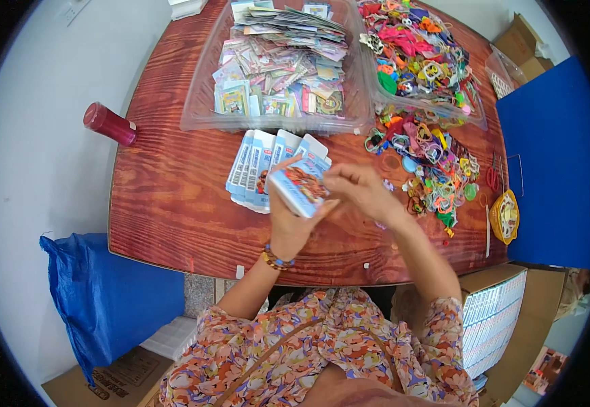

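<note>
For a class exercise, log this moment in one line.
left hand: holding blue-white carton | right hand: at carton's right edge | beyond: flattened cartons

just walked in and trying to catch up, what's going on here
A person at a wooden table holds a small blue-and-white box in the left hand. The right hand is at its right side; blur hides whether it touches. More flattened cartons lie just beyond the hands. Farther back are a clear bin of packets and another of colourful trinkets, with a loose trinket pile in front.
</note>
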A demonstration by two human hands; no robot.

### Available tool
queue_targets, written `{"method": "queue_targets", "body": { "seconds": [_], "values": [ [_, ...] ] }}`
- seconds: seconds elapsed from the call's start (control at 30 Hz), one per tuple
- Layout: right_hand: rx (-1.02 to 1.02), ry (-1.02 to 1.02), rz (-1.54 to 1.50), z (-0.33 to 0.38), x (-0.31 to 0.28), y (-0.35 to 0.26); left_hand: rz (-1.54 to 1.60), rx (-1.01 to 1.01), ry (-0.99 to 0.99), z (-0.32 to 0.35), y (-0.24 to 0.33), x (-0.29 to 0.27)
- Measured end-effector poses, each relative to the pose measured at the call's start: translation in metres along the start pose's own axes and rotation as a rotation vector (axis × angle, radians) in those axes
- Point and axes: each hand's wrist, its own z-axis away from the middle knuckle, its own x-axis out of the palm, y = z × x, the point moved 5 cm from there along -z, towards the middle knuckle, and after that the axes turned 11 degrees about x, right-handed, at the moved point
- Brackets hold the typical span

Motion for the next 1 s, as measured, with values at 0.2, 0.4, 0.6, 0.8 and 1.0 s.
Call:
{"method": "queue_targets", "body": {
  "seconds": [0.2,0.4,0.6,0.8,1.0],
  "values": [
    [-0.718,0.861,1.455,-0.105,-0.035,-0.136,0.099,-0.201,0.063,0.001,-0.005,-0.036],
    [-0.570,0.957,1.802,-0.200,-0.062,-0.126,0.079,-0.317,-0.009,0.031,-0.018,-0.032],
    [-0.814,0.947,1.579,-0.159,-0.067,-0.139,0.120,-0.361,-0.032,0.021,-0.014,-0.037],
    [-0.497,0.703,1.181,-0.118,-0.079,-0.147,0.102,-0.343,-0.107,0.017,-0.018,-0.016],
    [-0.284,0.405,0.798,-0.120,-0.102,-0.119,-0.037,-0.286,-0.080,0.013,-0.021,-0.013]
  ]
}}
